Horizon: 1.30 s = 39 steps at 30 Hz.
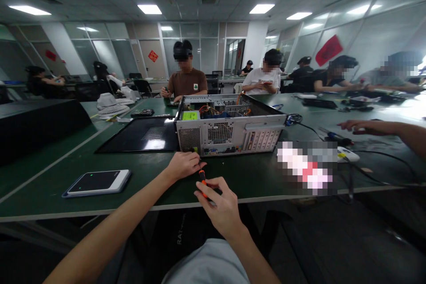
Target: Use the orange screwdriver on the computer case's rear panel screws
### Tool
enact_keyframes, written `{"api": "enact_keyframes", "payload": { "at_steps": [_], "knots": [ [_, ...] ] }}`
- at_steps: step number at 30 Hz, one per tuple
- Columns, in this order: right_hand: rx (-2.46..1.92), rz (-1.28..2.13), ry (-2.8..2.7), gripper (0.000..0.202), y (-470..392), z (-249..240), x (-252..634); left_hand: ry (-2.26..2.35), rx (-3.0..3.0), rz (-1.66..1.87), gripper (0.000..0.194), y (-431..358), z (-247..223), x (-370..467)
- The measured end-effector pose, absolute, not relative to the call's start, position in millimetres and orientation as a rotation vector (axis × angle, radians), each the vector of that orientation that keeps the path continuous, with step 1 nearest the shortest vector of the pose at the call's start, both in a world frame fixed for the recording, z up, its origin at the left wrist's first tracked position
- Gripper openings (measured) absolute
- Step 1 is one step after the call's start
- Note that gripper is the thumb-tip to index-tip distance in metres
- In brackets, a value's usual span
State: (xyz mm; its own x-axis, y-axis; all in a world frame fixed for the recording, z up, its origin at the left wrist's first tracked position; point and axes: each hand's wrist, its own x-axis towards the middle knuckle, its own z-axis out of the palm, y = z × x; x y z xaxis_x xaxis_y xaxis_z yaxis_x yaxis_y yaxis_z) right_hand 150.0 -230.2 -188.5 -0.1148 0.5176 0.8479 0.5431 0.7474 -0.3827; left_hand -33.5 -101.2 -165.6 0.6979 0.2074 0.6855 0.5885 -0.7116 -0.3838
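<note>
An open computer case (pixel 229 135) lies on the green table, its rear panel with vents and slots facing me. My right hand (pixel 219 204) grips an orange and black screwdriver (pixel 202 176) between thumb and fingers, its shaft pointing up toward the case. Beside the lower left corner of the rear panel is my left hand (pixel 183 165), its fingers bent together near the screwdriver's tip. What those fingers hold, if anything, is too small to make out. Inside the case, orange wires and a green-yellow label (pixel 190 116) show.
A black side panel (pixel 143 135) lies left of the case, with a white device (pixel 98 183) nearer me. At the right are cables, a white power strip (pixel 349 154) and another person's hand (pixel 359 127). People sit across the table.
</note>
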Motion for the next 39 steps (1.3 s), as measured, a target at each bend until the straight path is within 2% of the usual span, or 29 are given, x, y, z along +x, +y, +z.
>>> {"api": "enact_keyframes", "payload": {
  "at_steps": [21,26,33,36,39],
  "knots": [
    [-0.921,0.075,-1.896,0.019,-226,-195,147,-0.539,-2.372,-0.884,0.048,-100,-169,-34],
    [-0.923,0.110,-1.893,0.027,-227,-190,148,-0.562,-2.387,-0.873,0.045,-98,-173,-36],
    [-0.880,0.168,-1.871,0.014,-227,-189,151,-0.614,-2.440,-0.820,0.045,-98,-173,-37],
    [-0.875,0.175,-1.828,0.010,-227,-191,152,-0.639,-2.436,-0.766,0.040,-101,-168,-35],
    [-0.868,0.168,-1.787,0.009,-227,-193,152,-0.676,-2.381,-0.673,0.024,-105,-159,-29]
  ]
}}
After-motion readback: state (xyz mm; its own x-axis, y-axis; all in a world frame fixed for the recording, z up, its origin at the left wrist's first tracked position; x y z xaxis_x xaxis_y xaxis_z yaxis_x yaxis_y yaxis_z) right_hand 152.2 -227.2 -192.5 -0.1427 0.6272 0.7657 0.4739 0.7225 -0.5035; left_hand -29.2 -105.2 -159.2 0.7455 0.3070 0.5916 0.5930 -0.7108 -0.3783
